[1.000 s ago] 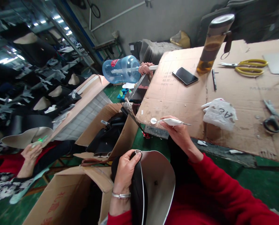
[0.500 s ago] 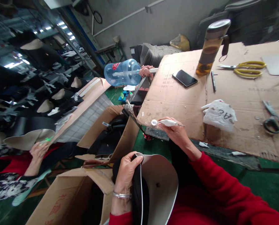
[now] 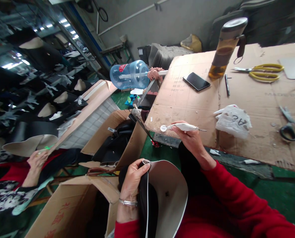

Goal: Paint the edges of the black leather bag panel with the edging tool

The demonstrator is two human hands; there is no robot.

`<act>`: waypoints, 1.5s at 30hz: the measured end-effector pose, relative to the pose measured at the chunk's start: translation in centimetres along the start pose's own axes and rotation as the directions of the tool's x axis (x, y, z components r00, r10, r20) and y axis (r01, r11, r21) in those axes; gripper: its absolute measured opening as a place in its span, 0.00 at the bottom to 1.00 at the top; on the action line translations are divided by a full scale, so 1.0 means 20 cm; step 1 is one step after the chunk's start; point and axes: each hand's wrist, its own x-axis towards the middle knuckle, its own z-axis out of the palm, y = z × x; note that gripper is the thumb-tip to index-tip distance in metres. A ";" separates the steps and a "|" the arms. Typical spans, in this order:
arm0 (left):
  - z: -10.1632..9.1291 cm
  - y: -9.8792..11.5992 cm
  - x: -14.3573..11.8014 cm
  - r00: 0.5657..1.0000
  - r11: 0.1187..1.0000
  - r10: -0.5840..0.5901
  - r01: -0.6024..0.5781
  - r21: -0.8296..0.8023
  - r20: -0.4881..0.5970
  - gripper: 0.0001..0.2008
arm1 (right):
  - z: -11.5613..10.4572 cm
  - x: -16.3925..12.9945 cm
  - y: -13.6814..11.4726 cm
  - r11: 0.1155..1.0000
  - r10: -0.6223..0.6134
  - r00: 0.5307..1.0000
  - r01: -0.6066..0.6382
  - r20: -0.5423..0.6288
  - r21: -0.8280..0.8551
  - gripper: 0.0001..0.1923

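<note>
My left hand (image 3: pixel 132 180) grips the top edge of a curved grey-and-black leather piece (image 3: pixel 166 195) held over my lap. My right hand (image 3: pixel 190 138) holds a white pen-shaped tool (image 3: pixel 183 127) with a thin metal tip, lying level at the front edge of the cardboard-covered table (image 3: pixel 187 99). Both sleeves are red. A white plastic bag (image 3: pixel 233 120) with writing lies on the cardboard just right of the tool.
On the table: a black phone (image 3: pixel 196 81), a tea bottle (image 3: pixel 225 46), a pen (image 3: pixel 227 85), yellow scissors (image 3: pixel 264 71) and black scissors (image 3: pixel 291 125). Open cardboard boxes (image 3: pixel 70 205) stand at the left. Another person's hand (image 3: pixel 37 160) works at far left. A blue water jug (image 3: pixel 130 74) lies behind.
My right hand has shifted the white tool slightly to the right along the table edge. My left hand keeps its grip on the leather piece.
</note>
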 end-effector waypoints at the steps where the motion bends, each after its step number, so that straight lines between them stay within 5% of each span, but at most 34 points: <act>1: -0.01 -0.01 0.01 1.000 1.000 0.000 0.000 0.002 0.011 0.19 | 0.00 0.00 -0.01 1.000 0.001 1.000 -0.001 -0.001 0.028 0.13; 10: -0.03 -0.02 0.02 1.000 1.000 0.004 -0.003 -0.021 0.012 0.19 | -0.02 -0.01 -0.02 0.986 -0.098 0.988 0.112 -0.116 0.123 0.11; 14: -0.03 -0.01 0.01 1.000 0.999 0.005 -0.006 -0.036 -0.030 0.21 | -0.01 -0.05 -0.04 0.978 -0.037 0.990 0.064 -0.139 0.197 0.12; 17: -0.04 -0.01 0.00 1.000 0.999 0.010 -0.011 -0.033 -0.030 0.21 | 0.03 -0.12 -0.08 0.921 0.110 0.993 -0.117 0.039 0.373 0.13; 20: -0.05 -0.01 0.00 0.999 0.999 0.010 -0.012 -0.046 -0.034 0.21 | 0.09 -0.21 -0.12 0.827 0.203 0.937 -0.319 0.282 0.463 0.16; 23: -0.06 -0.01 0.00 0.999 0.998 0.013 -0.016 -0.069 -0.035 0.22 | 0.15 -0.28 -0.12 0.761 0.244 0.891 -0.420 0.383 0.494 0.17; 45: -0.05 -0.02 -0.02 0.998 0.997 0.052 -0.054 -0.060 -0.037 0.20 | 0.22 -0.34 -0.10 0.731 0.223 0.848 -0.471 0.481 0.493 0.18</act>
